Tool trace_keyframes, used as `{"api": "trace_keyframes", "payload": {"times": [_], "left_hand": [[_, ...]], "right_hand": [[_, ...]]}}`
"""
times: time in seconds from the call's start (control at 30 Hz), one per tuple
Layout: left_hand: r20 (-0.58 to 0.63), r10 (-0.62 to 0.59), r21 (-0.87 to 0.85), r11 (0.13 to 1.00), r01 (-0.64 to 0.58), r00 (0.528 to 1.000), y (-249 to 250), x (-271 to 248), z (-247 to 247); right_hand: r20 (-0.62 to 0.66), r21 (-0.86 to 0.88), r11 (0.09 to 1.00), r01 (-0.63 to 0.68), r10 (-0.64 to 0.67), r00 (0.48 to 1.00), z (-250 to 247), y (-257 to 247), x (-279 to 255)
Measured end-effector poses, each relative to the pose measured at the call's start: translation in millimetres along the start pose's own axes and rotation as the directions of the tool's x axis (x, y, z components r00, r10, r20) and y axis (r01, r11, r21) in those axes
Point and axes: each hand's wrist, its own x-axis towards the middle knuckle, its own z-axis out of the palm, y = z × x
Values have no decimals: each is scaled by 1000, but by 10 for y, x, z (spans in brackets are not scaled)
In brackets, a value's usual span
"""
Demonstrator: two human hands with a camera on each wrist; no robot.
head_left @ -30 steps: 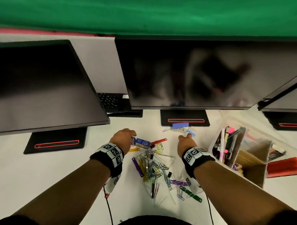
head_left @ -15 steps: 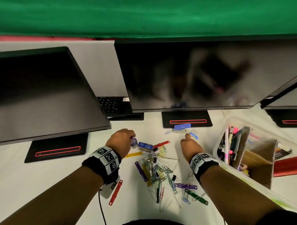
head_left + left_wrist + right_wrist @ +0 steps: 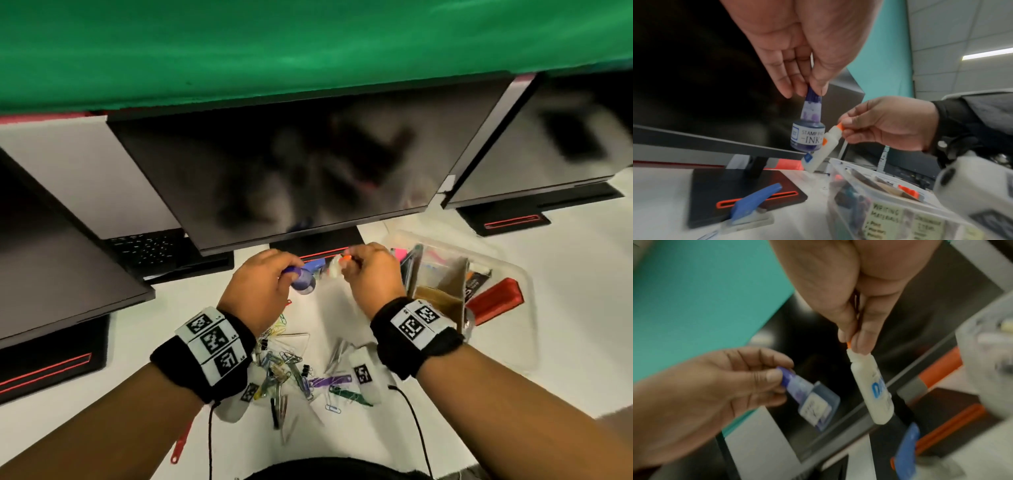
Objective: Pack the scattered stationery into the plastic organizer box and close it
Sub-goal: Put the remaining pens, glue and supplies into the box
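Left wrist view says it best: the left hand (image 3: 797,53) has its grip pinched on the cap of the stamp ink bottle (image 3: 807,134), and the right hand (image 3: 888,123) pinches the orange tip of a white glue bottle (image 3: 822,151). Both hang above the desk (image 3: 565,274), just left of the organizer box (image 3: 513,270), so I'd say we're mid-carry. Next both need lowering into a free compartment. Which one is free is hard to tell, it's all blur. No lid in sight, and clips (image 3: 284,363) are left on the desk.
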Motion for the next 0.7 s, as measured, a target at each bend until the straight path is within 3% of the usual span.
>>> {"api": "trace_keyframes", "payload": {"times": [0.13, 0.27, 0.37, 0.5, 0.7], "left_hand": [[-26, 125, -37, 991, -126, 992, 362, 9, 60], [20, 207, -80, 976, -205, 978, 703, 59, 297], [57, 260, -124, 960, -252, 964, 937, 72, 438], [151, 327, -191, 936, -297, 933, 1262, 93, 631], [293, 379, -235, 919, -318, 878, 1777, 151, 1065]], "right_hand": [[-79, 233, 969, -83, 104, 991, -678, 125, -75], [-141, 207, 973, -100, 131, 981, -1415, 365, -241], [-131, -11, 992, -128, 125, 983, -1768, 655, -318], [-10, -397, 901, -178, 189, 982, -1878, 1131, -341], [201, -563, 820, -104, 259, 945, -1760, 1531, -314]]}}
